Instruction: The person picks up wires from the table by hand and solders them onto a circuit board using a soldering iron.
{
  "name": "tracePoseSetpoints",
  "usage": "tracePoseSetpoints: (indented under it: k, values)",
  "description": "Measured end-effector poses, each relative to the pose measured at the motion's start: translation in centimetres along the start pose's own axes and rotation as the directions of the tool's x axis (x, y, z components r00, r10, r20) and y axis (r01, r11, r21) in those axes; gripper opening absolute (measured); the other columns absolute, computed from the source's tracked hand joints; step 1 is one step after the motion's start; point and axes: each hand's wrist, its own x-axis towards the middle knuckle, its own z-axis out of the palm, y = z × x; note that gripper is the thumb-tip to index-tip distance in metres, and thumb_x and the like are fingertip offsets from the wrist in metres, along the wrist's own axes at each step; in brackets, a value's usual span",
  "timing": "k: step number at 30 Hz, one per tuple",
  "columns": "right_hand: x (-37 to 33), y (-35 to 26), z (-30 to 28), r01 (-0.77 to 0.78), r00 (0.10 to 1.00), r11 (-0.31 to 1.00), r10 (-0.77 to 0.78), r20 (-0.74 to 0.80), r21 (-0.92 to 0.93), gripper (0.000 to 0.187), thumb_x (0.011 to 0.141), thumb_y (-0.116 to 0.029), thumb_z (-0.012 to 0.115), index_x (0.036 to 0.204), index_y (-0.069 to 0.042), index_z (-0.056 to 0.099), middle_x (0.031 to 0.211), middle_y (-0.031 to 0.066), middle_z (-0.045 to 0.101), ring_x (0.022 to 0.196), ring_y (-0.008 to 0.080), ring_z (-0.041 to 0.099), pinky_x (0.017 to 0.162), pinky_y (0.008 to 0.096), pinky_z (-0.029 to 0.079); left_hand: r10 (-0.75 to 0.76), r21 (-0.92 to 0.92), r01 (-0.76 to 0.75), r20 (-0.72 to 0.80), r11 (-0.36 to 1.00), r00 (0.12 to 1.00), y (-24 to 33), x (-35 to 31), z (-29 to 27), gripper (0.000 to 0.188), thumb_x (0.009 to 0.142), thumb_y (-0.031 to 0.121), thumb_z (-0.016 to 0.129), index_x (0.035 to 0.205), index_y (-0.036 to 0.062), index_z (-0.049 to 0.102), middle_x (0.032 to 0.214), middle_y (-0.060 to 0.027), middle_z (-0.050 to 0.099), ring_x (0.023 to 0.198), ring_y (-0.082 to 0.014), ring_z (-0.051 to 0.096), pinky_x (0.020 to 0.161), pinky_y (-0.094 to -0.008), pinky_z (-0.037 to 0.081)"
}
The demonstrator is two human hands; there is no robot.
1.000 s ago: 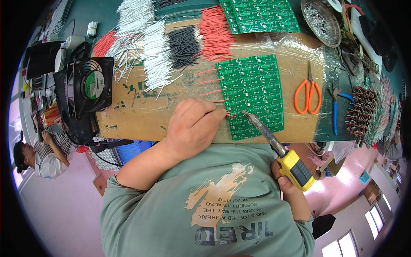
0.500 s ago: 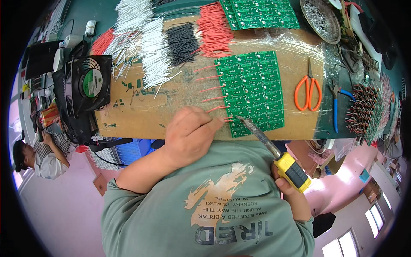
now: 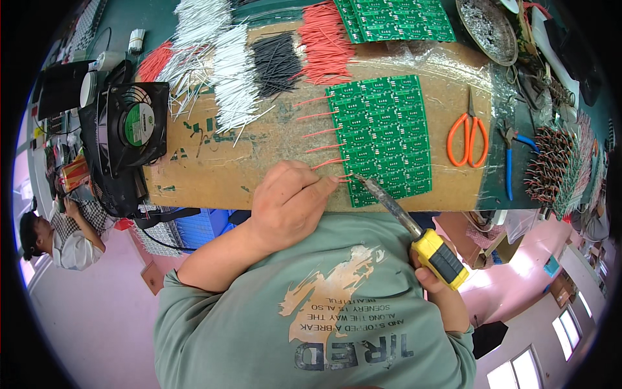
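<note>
Standing on the surface (image 3: 207, 178), well left of the left hand (image 3: 288, 201): a black axial fan (image 3: 133, 129). Spread beyond that hand: loose white wires (image 3: 236, 81), black wires (image 3: 276, 63), then red wires (image 3: 324, 52), easily mixed if brushed. Jutting toward it from the green circuit-board panel (image 3: 385, 139): attached red wires (image 3: 322, 132), liable to bend under a stray knuckle. Pinched between the left fingertips: a short red wire (image 3: 345, 181), reaching the panel's left edge. Likely to skew or come loose if tugged early; likely to scorch skin, with heat so near. Lying flat between and beyond both hands: the panel itself, apt to shift if nudged. Gripped by its yellow-and-black handle in the right hand (image 3: 427, 275): a soldering iron (image 3: 398, 214), tip over the panel, contact too small to tell. Could bridge neighbouring pads on slipping, or overheat one by lingering. Right of both, beyond the right hand: orange-handled scissors (image 3: 468, 139).
</note>
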Motion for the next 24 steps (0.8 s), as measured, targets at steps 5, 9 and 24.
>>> tracePoseSetpoints:
  k: [5, 9, 24]
  values:
    - [0.3, -0.1, 0.5, 0.061, 0.997, 0.998, -0.062, -0.049, -0.033, 0.048, 0.082, -0.048, 0.078, 0.097, -0.004, 0.065, 0.072, 0.0078, 0.061, 0.058, 0.029, 0.059, 0.055, 0.0365, 0.047, 0.001, 0.004, -0.001, -0.001, 1.0, 1.0, 0.0, 0.0, 0.0, 0.033, 0.067, -0.01, 0.077, 0.098, 0.0011, 0.075, 0.083, -0.0073, 0.061, 0.075, -0.0257, 0.061, 0.063, -0.0356, 0.049]
    - [0.0, -0.1, 0.6, 0.029, 0.996, 1.0, -0.03, -0.084, -0.011, 0.047, 0.082, -0.047, 0.078, 0.097, -0.004, 0.065, 0.072, 0.0078, 0.06, 0.059, 0.0291, 0.059, 0.055, 0.0367, 0.047, 0.0, 0.004, 0.0, -0.011, 1.0, 1.0, 0.0, 0.0, 0.1, 0.034, 0.067, -0.011, 0.077, 0.098, 0.0011, 0.075, 0.083, -0.0073, 0.061, 0.075, -0.0258, 0.061, 0.063, -0.0356, 0.049]
    - [0.0, 0.2, 0.0, 0.078, 0.996, 0.996, -0.079, -0.031, -0.047, 0.044, 0.084, -0.046, 0.075, 0.095, -0.004, 0.065, 0.073, 0.0085, 0.061, 0.059, 0.0301, 0.059, 0.056, 0.0376, 0.048, 0.004, -0.014, -0.005, -0.018, 1.0, 1.0, 0.0, 0.0, 0.2, 0.034, 0.067, -0.013, 0.076, 0.099, 0.0, 0.075, 0.083, -0.0079, 0.061, 0.075, -0.026, 0.061, 0.063, -0.036, 0.049]
